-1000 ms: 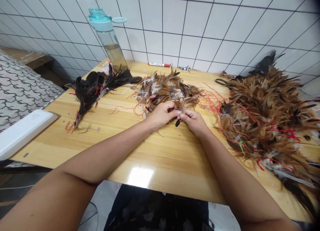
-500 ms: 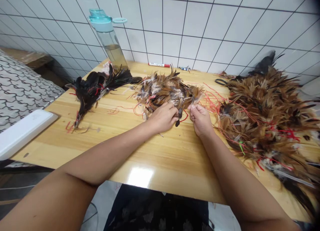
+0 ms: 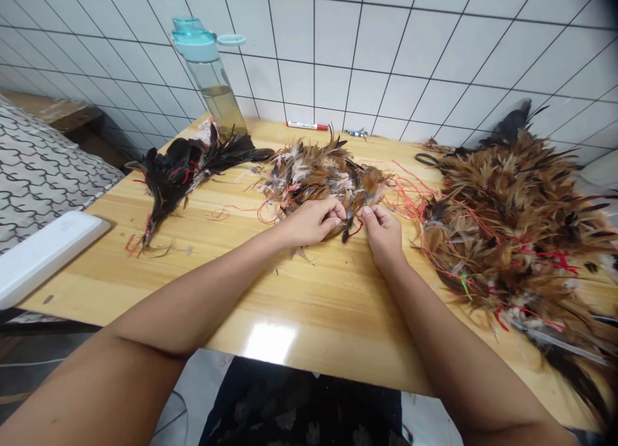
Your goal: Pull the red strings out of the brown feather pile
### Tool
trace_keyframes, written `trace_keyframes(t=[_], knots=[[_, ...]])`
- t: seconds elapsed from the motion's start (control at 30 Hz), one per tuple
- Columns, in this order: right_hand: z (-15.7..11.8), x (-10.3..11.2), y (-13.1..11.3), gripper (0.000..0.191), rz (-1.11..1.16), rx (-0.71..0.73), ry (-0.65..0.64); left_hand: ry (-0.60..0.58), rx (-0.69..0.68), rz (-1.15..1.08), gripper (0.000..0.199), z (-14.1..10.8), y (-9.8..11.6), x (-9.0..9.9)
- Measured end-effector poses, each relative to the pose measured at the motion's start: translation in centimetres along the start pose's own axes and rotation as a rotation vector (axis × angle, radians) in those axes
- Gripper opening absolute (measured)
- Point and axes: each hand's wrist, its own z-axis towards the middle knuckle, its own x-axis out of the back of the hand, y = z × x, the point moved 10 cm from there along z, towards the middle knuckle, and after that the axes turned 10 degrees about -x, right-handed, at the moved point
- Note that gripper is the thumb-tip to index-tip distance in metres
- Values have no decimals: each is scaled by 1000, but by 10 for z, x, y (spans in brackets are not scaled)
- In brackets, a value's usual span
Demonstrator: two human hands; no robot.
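A pile of brown feathers [image 3: 318,172] with pale fluff and red threads lies mid-table. At its near edge, my left hand [image 3: 321,221] has its fingers curled and pressed together; what they pinch is too small to name. My right hand [image 3: 381,230] is just to the right, thumb and forefinger pinched at the end of a red thread [image 3: 356,230]; whether it holds the thread is unclear. A small dark feather [image 3: 345,235] sits between the two hands.
Black feathers [image 3: 168,176] lie at left, near a bottle [image 3: 212,85] and a white case [image 3: 53,256]. A large brown feather heap [image 3: 521,221] covers the right side, scissors' handle [image 3: 427,159] beside it. A red marker [image 3: 306,125] lies along the back of the wooden table [image 3: 309,311].
My right hand has moved slightly left, closer to my left hand, away from the feather tips it was at. My left hand has turned a little, its thumb now showing.
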Motion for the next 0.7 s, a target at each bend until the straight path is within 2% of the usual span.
trace_keyframes(t=[0.07, 0.13, 0.3, 0.4, 0.53, 0.7], knots=[[0, 0, 0, 28, -5, 5, 6, -37, -25, -30, 17, 1, 2, -2], [0, 0, 0, 28, -8, 2, 5, -19, -75, 51, 19, 2, 3, 1], [-2, 0, -3, 26, -32, 5, 12, 197, -157, 384, 24, -3, 6, 20], [-3, -1, -4, 26, -44, 11, 10, 268, -218, 448, 22, -6, 16, 26], [-3, -2, -5, 26, -45, 10, -5, 188, -307, 449, 17, -5, 29, 16], [-3, -4, -6, 25, -62, 12, -16, 70, -278, 493, 19, -3, 26, 5]])
